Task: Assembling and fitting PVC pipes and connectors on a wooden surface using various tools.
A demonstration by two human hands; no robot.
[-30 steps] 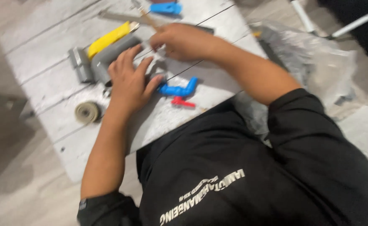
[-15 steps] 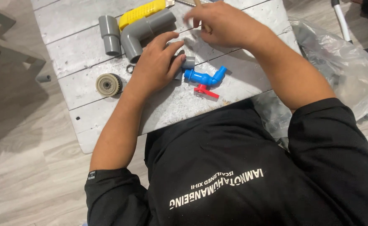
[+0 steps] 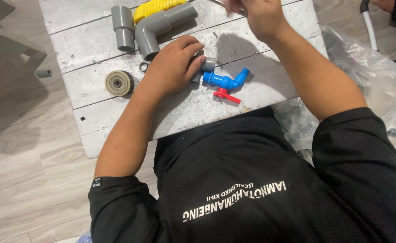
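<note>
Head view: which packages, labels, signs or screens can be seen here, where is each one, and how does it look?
Clear plastic bag: on the floor right of the white board, crumpled, see-through.
Small sleeve label: on the left sleeve cuff, black rectangle with tiny pale print.
Shirt print: across the black shirt, white lettering in two lines.
No signs or screens show.
</note>
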